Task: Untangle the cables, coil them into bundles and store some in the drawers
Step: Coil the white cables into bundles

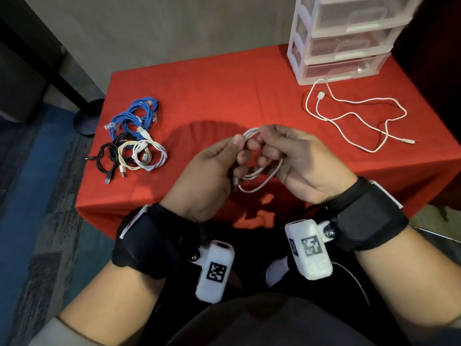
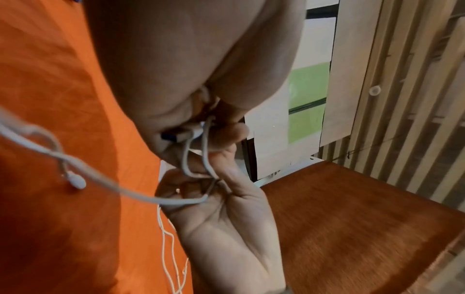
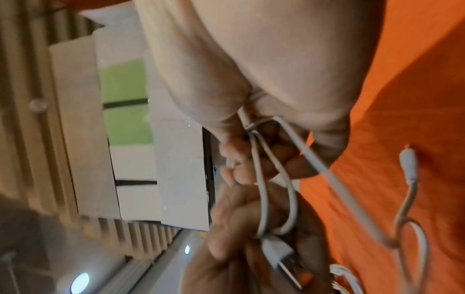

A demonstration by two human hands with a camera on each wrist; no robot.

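White cable: thin looped white cable, held between both hands above red-clothed table.
Left hand: fingers curled, thumb pinching loops.
Right hand: palm inward, fingers curled round the loops.

Your inventory: table under matt red cloth; drawer unit of frosted translucent plastic; white cable in smooth rubbery sheath; blue cable bundle looking braided; black wrist straps of soft fabric

White cable in my hands, red tablecloth, blue ethernet bundle, black and cream coils, translucent white drawers.
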